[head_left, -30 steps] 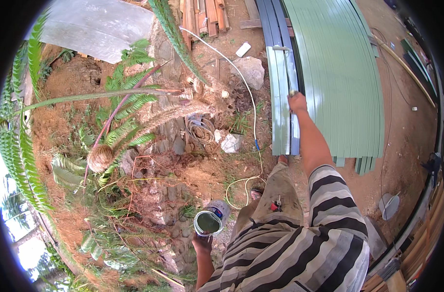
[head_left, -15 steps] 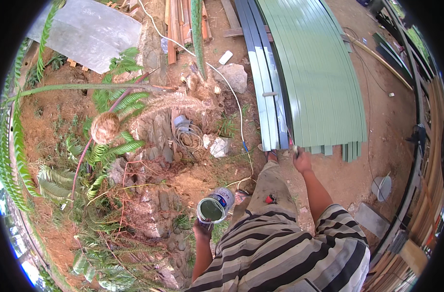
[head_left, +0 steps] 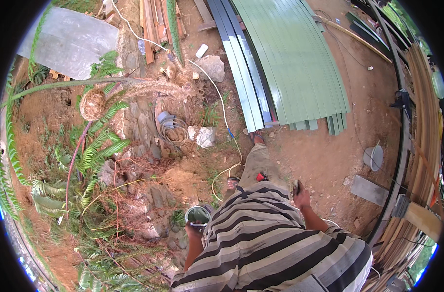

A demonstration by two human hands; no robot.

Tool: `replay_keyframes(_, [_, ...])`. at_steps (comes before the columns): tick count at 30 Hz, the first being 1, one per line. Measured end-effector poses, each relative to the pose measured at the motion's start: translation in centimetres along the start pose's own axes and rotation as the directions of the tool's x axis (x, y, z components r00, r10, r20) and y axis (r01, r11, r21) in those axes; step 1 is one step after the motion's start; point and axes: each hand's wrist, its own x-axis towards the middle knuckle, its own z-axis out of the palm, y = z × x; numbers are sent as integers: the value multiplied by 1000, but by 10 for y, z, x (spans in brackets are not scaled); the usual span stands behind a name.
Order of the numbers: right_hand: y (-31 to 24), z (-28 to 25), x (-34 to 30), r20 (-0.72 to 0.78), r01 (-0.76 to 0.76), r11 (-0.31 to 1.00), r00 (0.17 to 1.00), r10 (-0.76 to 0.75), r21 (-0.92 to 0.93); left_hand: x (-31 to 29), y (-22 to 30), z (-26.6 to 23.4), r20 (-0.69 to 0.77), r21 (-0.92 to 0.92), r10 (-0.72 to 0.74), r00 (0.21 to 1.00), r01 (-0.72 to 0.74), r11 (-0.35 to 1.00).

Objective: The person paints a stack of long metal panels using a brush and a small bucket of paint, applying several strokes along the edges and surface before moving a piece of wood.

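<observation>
My left hand (head_left: 194,230) is closed on a paint can (head_left: 206,209), gripping it by the rim. Green paint (head_left: 197,215) shows inside. Out to the right of my body, my right hand (head_left: 302,198) wraps round the handle of a paint roller (head_left: 296,185). The roller's thin rod is faint against the soil, and I cannot make out its head. Ahead lie long, narrow strips (head_left: 241,82), shiny and pale at the near end, dark farther off. Beside them on the right is a wide row of green strips (head_left: 295,63). Both hands are apart from the strips.
A white hose (head_left: 217,92) winds over the ground towards my feet. Left of it are a rock (head_left: 209,68), coiled cable (head_left: 175,134) and fern fronds (head_left: 102,141). At right stand a pale bucket (head_left: 373,156), a grey slab (head_left: 370,190) and stacked timber (head_left: 421,126).
My right hand has drawn the roller back from the strips towards my body. The paint can has come closer and lower at my left side. The view has shifted.
</observation>
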Motion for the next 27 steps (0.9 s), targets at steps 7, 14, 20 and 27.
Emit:
replay_keyframes(7, [-86, -35, 154, 14, 29, 1000, 999, -29, -9, -53, 4, 26, -155, -169, 5, 988, -32, 985])
replay_keyframes(14, [-231, -71, 364, -39, 98, 995, 995, -96, 36, -126, -5, 114, -94, -140, 138, 986, -150, 979])
replay_keyframes(20, [-338, -104, 506, -23, 92, 995, 996, -91, 48, -160, -10, 182, -32, -139, 186, 982, -188, 972])
replay_keyframes(27, [-269, -86, 468, -50, 152, 988, 987, -150, 36, -159, -14, 197, 132, -124, 208, 969, -192, 973])
